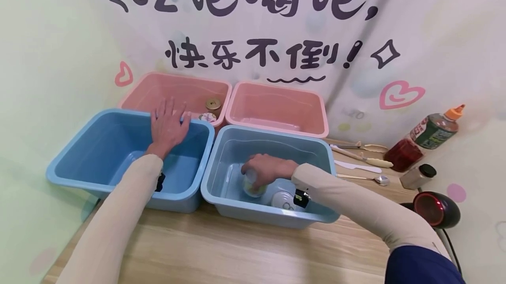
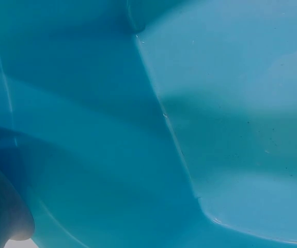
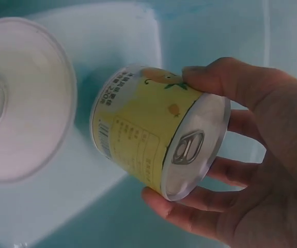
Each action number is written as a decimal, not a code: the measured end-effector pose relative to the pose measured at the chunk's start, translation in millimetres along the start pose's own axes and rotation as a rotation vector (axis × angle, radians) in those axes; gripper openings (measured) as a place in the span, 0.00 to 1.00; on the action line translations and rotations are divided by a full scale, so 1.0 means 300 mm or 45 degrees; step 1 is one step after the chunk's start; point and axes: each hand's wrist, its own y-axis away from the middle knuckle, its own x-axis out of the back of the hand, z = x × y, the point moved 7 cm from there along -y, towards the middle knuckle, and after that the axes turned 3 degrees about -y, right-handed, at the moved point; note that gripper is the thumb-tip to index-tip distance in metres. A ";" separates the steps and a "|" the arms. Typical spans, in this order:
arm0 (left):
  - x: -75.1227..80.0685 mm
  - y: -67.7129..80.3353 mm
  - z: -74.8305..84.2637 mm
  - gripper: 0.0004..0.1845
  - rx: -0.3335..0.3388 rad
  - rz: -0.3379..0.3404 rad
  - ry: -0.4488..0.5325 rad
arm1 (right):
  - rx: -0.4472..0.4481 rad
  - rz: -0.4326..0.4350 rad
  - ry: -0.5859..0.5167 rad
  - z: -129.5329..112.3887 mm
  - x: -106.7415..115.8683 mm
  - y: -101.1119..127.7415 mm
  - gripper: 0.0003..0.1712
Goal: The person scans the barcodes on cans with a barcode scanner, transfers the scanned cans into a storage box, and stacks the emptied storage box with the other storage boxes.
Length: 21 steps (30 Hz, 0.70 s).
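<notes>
In the right blue basin (image 1: 272, 219), my right hand (image 1: 269, 170) grips a yellow pull-tab can (image 3: 138, 124) with orange fruit pictures. The right wrist view shows the can tilted, thumb (image 3: 210, 77) on one side and fingers (image 3: 189, 212) on the other, its ring-pull lid toward the palm. Beside it in the same basin sits a round white lidded thing (image 1: 282, 200). My left hand (image 1: 169, 128) lies with fingers spread over the back rim of the left blue basin (image 1: 75, 183). The left wrist view holds mostly that basin's inside, with part of the hand (image 2: 9, 217) at lower left.
Two pink basins (image 1: 276, 132) stand behind the blue ones; the left one has a gold-topped can (image 1: 213, 105) and a patterned lid (image 1: 207, 117). Tongs (image 1: 367, 161), a white knife (image 1: 357, 167), a spoon (image 1: 381, 180), a sauce bottle (image 1: 432, 132) and a black-capped jar (image 1: 419, 176) lie at right.
</notes>
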 end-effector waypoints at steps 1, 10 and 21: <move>-0.002 0.002 0.000 0.33 -0.001 -0.003 -0.003 | 0.004 0.011 -0.006 0.000 0.011 0.014 0.30; -0.007 0.005 0.000 0.34 -0.003 -0.020 -0.035 | -0.029 0.106 -0.089 0.012 0.131 0.153 0.32; 0.005 0.009 0.008 0.33 -0.013 -0.031 -0.018 | 0.054 0.251 -0.080 0.032 0.259 0.330 0.30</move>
